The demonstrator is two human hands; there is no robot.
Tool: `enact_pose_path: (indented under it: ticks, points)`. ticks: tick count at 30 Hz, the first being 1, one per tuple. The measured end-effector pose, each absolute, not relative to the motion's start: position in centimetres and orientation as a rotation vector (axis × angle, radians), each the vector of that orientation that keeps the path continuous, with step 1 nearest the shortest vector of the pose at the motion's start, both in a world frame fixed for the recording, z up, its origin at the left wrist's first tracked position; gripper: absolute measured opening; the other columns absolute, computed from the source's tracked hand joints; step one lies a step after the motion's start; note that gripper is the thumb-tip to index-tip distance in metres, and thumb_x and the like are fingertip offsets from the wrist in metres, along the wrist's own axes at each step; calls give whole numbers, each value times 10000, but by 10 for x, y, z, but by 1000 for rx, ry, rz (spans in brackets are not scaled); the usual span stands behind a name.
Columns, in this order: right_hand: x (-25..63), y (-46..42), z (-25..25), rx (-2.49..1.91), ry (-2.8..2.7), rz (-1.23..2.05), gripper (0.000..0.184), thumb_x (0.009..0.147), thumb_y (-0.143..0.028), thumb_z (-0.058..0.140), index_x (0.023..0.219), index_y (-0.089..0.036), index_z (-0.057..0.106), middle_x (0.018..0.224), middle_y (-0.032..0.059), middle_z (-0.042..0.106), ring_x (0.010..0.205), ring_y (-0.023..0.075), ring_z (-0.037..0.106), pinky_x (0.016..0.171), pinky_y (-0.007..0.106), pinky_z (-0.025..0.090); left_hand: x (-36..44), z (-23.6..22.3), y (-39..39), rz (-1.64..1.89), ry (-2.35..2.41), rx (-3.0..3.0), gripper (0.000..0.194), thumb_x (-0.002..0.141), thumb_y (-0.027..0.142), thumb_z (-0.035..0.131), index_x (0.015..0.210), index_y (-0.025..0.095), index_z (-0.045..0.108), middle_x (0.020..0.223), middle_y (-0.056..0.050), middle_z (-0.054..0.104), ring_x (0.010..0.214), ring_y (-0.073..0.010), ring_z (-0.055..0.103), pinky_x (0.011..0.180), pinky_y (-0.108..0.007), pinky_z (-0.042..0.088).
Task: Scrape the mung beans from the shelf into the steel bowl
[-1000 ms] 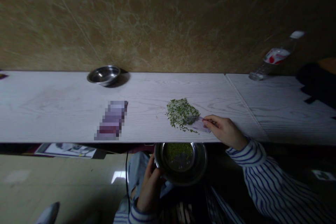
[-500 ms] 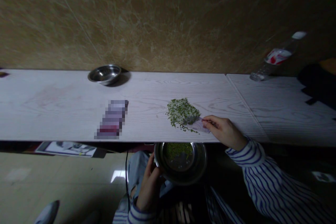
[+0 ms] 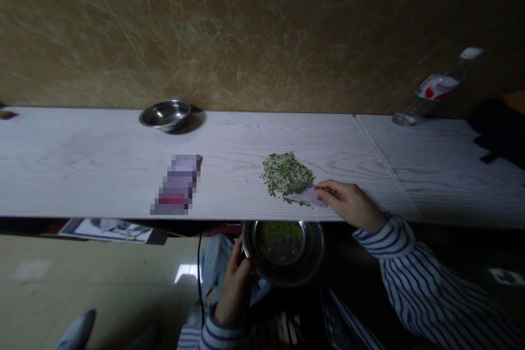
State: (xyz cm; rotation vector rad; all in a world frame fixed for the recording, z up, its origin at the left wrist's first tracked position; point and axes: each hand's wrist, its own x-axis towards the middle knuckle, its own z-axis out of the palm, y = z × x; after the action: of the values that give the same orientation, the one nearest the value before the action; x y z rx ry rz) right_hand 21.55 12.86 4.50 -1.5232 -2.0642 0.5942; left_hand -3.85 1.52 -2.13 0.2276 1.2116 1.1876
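My left hand (image 3: 237, 287) grips the left rim of a steel bowl (image 3: 314, 268), held below the table's front edge. Small green beans (image 3: 281, 234) lie inside that bowl toward its far side. On the tabletop, a loose patch of the same beans (image 3: 285, 172) is spread, denser at its lower right. My right hand (image 3: 348, 202) pinches a thin, see-through purplish sheet (image 3: 308, 196) between thumb and fingers. The sheet lies low against the table, its left end touching the beans. Whether it is film or a stiffer plastic piece I cannot tell.
A second steel bowl (image 3: 165, 116) stands at the back of the white table (image 3: 90, 169). Left of the beans lies a blurred-out flat rectangular object (image 3: 177, 185). A plastic bottle (image 3: 437, 87) with a red-and-white label stands back right, near a dark item (image 3: 498, 126).
The whole view has shifted slightly. My right hand and the sheet stay nearly in place, and the beans beside the sheet look slightly shifted. My left hand still holds the bowl.
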Motion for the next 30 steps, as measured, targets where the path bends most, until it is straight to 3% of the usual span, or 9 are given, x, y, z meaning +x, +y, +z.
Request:
enact_pose_path:
  ticks: [10, 23, 30]
  points:
    - [211, 132, 47, -1516, -2049, 541, 223, 882, -302, 511, 915, -188, 699, 809, 39, 742, 616, 142, 643, 563, 237, 482, -43, -27, 13, 1182, 1193, 254, 668, 629, 264, 703, 1278, 250, 545, 1227, -105, 637, 998, -283, 607, 698, -327, 503]
    - [211, 129, 48, -1547, -2026, 508, 226, 877, -307, 520, 955, -188, 696, 838, 51, 750, 692, 169, 679, 626, 257, 516, -41, -21, 14, 1220, 1149, 221, 612, 624, 233, 710, 1223, 227, 582, 1089, -97, 686, 908, -257, 641, 644, -301, 488]
    - [207, 129, 52, -1535, -2051, 446, 218, 875, -285, 509, 922, -187, 698, 792, 46, 747, 626, 159, 665, 575, 248, 498, -43, -21, 14, 1211, 1183, 216, 616, 626, 248, 716, 1228, 236, 582, 1140, -95, 662, 913, -247, 612, 696, -333, 487]
